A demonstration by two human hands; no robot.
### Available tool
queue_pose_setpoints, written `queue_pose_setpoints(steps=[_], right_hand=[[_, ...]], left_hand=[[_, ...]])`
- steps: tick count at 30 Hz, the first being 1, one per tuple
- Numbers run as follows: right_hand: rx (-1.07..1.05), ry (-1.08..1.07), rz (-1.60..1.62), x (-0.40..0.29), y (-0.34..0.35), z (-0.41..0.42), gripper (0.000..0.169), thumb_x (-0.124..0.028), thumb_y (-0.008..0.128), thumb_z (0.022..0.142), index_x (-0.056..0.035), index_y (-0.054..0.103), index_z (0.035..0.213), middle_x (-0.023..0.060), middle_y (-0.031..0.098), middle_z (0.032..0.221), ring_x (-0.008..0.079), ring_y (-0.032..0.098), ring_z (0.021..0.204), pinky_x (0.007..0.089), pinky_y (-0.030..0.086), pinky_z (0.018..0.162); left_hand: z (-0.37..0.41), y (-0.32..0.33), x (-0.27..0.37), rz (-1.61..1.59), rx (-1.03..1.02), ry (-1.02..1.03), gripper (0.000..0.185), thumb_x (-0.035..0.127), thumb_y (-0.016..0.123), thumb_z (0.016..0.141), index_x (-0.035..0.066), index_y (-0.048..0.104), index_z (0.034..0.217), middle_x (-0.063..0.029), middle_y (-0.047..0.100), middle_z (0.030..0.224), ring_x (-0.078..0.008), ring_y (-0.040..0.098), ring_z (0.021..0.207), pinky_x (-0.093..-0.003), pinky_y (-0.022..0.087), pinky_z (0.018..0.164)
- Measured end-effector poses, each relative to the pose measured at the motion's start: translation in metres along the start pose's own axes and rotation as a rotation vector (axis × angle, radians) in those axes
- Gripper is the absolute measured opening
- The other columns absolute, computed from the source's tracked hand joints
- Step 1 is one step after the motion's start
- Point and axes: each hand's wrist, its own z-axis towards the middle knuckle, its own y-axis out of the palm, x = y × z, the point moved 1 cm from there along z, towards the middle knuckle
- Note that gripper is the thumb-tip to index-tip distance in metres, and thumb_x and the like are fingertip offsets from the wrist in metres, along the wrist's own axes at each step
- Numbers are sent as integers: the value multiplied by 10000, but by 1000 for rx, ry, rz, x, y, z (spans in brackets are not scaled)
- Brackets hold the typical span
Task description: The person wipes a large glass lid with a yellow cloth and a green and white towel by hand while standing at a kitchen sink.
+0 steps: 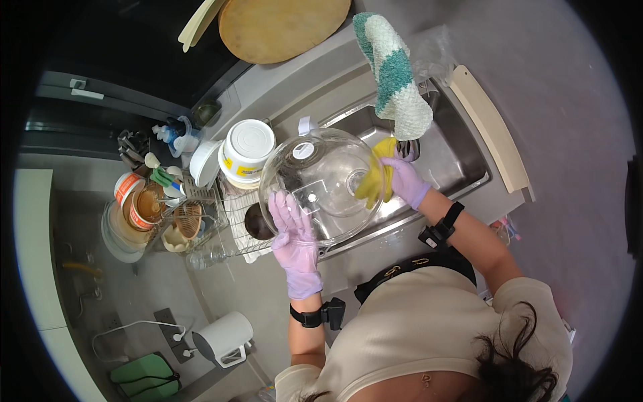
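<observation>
A large clear round bowl (326, 196) is tilted over the near-left part of the steel sink (457, 145). My left hand (296, 246), in a lavender glove, supports its near-left rim with the fingers spread along the wall. In my right hand (407, 181), gloved alike, is a yellow cloth (379, 171) pressed at the bowl's right rim. Part of the cloth shows through the clear wall. A green-and-white striped towel (397, 75) hangs just beyond my right hand and hides part of the sink.
Left of the bowl, a white lidded tub (249, 145) and a dark round item (258, 221) sit by a wire dish rack (216, 211). Orange-banded containers (143, 211) stand farther left. A beige board (492, 130) edges the sink's right. A white kettle (226, 336) stands lower left.
</observation>
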Motion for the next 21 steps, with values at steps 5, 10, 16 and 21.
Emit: queue_pose_setpoints(steps=[5, 10, 16, 21], right_hand=[[229, 86, -174, -14, -34, -1, 340, 50, 491, 772, -64, 440, 1088, 103, 530, 954, 247, 565, 832, 335, 476, 754], [513, 275, 284, -34, -72, 25, 231, -17, 457, 829, -46, 451, 1058, 144, 534, 964, 265, 579, 793, 347, 493, 693], [362, 84, 174, -82, -79, 33, 237, -157, 371, 883, 8, 468, 1023, 154, 537, 1005, 292, 573, 830, 363, 477, 776], [107, -23, 125, -102, -142, 67, 313, -144, 297, 917, 40, 472, 1099, 152, 554, 1084, 271, 547, 998, 370, 424, 885]], left_hand=[[-5, -6, 3, -53, -18, -60, 757, -76, 362, 664, 217, 284, 1358, -12, 322, 1385, -209, 320, 1270, -446, 249, 1058], [-1, -14, 1, -57, 63, -88, 706, -62, 361, 683, 199, 330, 1339, -21, 328, 1381, -211, 337, 1260, -456, 274, 1041], [2, -27, -2, 267, 174, -11, 543, 68, 441, 836, 122, 279, 1352, -69, 325, 1379, -210, 345, 1253, -415, 310, 1029], [11, -28, -9, 243, 257, -50, 530, 61, 440, 837, 110, 295, 1344, -84, 343, 1366, -221, 374, 1233, -410, 324, 1018]])
